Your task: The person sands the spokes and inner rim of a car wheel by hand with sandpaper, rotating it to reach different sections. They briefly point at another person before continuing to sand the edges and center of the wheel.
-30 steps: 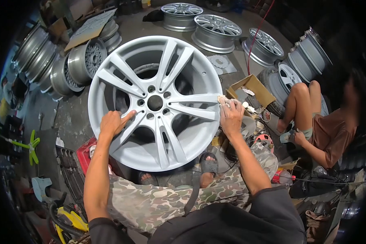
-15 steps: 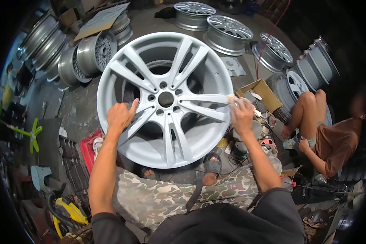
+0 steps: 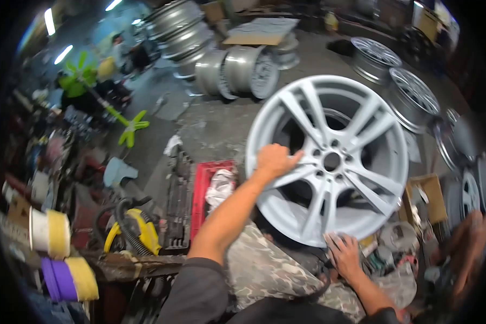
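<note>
A pale grey-white alloy wheel rim (image 3: 329, 202) with split spokes stands tilted before me, its face up toward me. My left hand (image 3: 276, 161) is closed on its left side, fingers curled over a spoke and thumb pointing toward the hub. At the lower edge of the rim lies my right hand (image 3: 344, 254), its fingers stretched out and slightly apart, with whitish dust on the fingertips. Nothing plainly shows in the right hand; its palm side is hidden. Beneath the wheel are my camouflage trousers (image 3: 264, 264).
To the left sits a red crate (image 3: 200, 194) with a white cloth (image 3: 220, 186). More rims (image 3: 248, 73) stand behind. A cardboard box (image 3: 432, 200) is at the right, near another person's legs (image 3: 472, 248). Yellow-black equipment (image 3: 146, 227) and tape rolls (image 3: 70, 278) lie lower left.
My view has swung left, so the wheel appears farther right. My right hand has gone from the right-hand spoke end to the rim's lower edge. The left hand keeps its hold.
</note>
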### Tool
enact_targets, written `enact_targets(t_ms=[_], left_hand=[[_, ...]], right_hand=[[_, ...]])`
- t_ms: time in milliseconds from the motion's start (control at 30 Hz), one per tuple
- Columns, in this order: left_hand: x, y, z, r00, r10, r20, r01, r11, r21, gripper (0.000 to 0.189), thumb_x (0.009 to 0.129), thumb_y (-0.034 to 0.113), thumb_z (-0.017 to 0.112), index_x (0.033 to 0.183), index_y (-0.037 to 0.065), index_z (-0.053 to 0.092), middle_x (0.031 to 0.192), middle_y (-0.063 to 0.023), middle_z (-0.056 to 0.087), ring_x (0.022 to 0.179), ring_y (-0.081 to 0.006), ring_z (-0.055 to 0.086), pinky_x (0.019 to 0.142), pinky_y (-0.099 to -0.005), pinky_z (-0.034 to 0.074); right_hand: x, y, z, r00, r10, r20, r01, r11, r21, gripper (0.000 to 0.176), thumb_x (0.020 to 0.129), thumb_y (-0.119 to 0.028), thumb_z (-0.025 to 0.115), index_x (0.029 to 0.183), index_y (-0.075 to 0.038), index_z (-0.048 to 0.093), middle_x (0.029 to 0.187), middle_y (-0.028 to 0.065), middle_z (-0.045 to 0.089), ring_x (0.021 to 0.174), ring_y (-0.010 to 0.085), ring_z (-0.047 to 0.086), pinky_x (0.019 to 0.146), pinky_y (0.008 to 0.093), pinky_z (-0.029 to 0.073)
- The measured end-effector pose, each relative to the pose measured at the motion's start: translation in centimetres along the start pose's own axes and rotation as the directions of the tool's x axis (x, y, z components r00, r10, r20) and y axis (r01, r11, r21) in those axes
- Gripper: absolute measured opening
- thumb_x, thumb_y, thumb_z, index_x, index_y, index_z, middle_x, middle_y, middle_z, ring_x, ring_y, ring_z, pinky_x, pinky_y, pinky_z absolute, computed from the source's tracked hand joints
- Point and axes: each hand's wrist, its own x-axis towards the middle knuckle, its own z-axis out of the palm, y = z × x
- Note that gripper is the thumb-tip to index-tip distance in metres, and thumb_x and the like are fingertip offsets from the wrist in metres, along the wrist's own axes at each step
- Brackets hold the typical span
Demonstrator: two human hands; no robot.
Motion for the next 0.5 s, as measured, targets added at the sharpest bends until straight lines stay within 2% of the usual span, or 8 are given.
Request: enact_targets(t_ms=[67,133,233,333,467,500], left_hand=[[0.1,-0.2,0.2,1.000,0.010,-0.013,-0.010,0.999,-0.031,0.088,0.095,0.077,0.048,0.075,-0.003,0.078,0.072,-0.0262,0.071,0.072,-0.0423,0.072,0.068,-0.0502,0.057],[-0.1,-0.5,0.6,0.997,0.029,-0.074,-0.034,0.998,-0.061,0.086,0.095,0.075,0.050,0.073,-0.003,0.077,0.071,-0.0258,0.071,0.070,-0.0421,0.072,0.067,-0.0500,0.057],[0.0,-0.2,0.7,1.000,-0.004,-0.030,0.002,0.997,-0.079,0.084,0.095,0.073,0.050,0.072,-0.003,0.077,0.071,-0.0257,0.071,0.070,-0.0419,0.072,0.067,-0.0498,0.058],[-0.1,-0.2,0.4,0.999,0.004,-0.050,-0.008,0.998,-0.070,0.081,0.095,0.069,0.052,0.071,-0.003,0.077,0.068,-0.0258,0.070,0.070,-0.0414,0.072,0.071,-0.0499,0.058],[0.3,-0.3,0.7,0.998,0.003,-0.059,-0.010,0.994,-0.111,0.079,0.094,0.068,0.053,0.071,-0.004,0.077,0.068,-0.0259,0.070,0.070,-0.0422,0.072,0.072,-0.0499,0.058],[0.3,-0.1,0.7,0.997,0.006,-0.074,-0.013,0.995,-0.099,0.077,0.094,0.067,0.054,0.072,-0.003,0.077,0.069,-0.0259,0.070,0.071,-0.0422,0.072,0.073,-0.0501,0.058]], right_hand=[[1.1,0.8,0.2,0.998,-0.055,-0.015,0.056,0.998,0.027,0.053,0.082,-0.012,0.073,0.134,-0.008,0.070,0.134,0.0083,0.064,0.117,0.0334,0.057,0.096,0.0510,0.045],[3.2,1.4,0.6,0.989,-0.041,-0.144,0.034,0.998,-0.052,0.046,0.084,-0.009,0.071,0.130,-0.006,0.071,0.131,0.0100,0.065,0.117,0.0344,0.058,0.097,0.0509,0.044],[9.1,2.8,0.7,0.962,0.123,-0.244,-0.120,0.992,0.024,0.043,0.086,-0.006,0.068,0.128,-0.003,0.070,0.123,0.0135,0.065,0.118,0.0373,0.057,0.098,0.0503,0.043],[8.1,3.7,0.9,0.981,0.008,-0.195,-0.012,1.000,-0.019,0.043,0.087,-0.009,0.067,0.130,-0.004,0.070,0.123,0.0131,0.064,0.117,0.0342,0.057,0.097,0.0491,0.044],[-0.6,1.8,0.5,0.964,-0.259,0.061,0.258,0.966,0.021,0.045,0.086,-0.016,0.068,0.131,-0.009,0.073,0.127,0.0059,0.066,0.120,0.0293,0.059,0.096,0.0489,0.046],[-0.8,1.9,-0.2,0.963,-0.261,0.067,0.262,0.965,-0.001,0.046,0.084,-0.018,0.070,0.129,-0.011,0.074,0.127,0.0030,0.066,0.120,0.0288,0.059,0.097,0.0495,0.045]])
